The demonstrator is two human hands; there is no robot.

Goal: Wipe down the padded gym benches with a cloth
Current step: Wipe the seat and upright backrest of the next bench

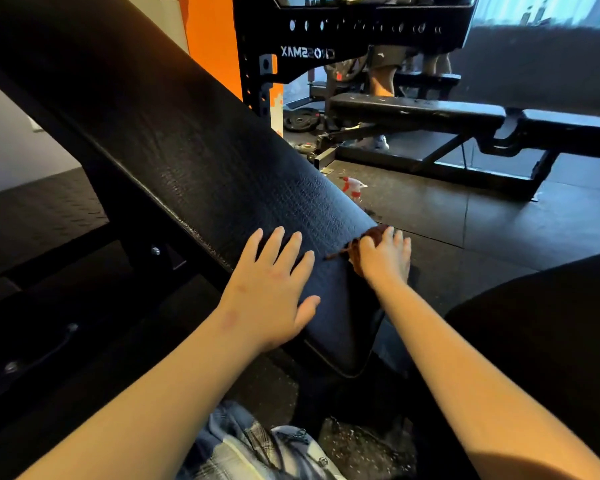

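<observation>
A black padded bench [194,161] slants from the upper left down toward the lower middle, its textured pad narrowing to a rounded lower end. The left hand [274,289] lies flat on the pad near that lower end, fingers spread and holding nothing. The right hand [383,254] is closed over a dark brown cloth [368,239] pressed against the pad's right edge; a thin corner of the cloth sticks out to the left onto the pad, between the two hands. Both forearms are bare.

On the dark rubber floor [499,230] just beyond the pad's right edge stands a spray bottle [352,187] with a red and white head (its body is mostly hidden by the pad). Farther back a second bench [430,114] lies flat, well apart from the first. Behind it rises a black rack [326,32] with a row of holes, and a mirror there shows someone's legs.
</observation>
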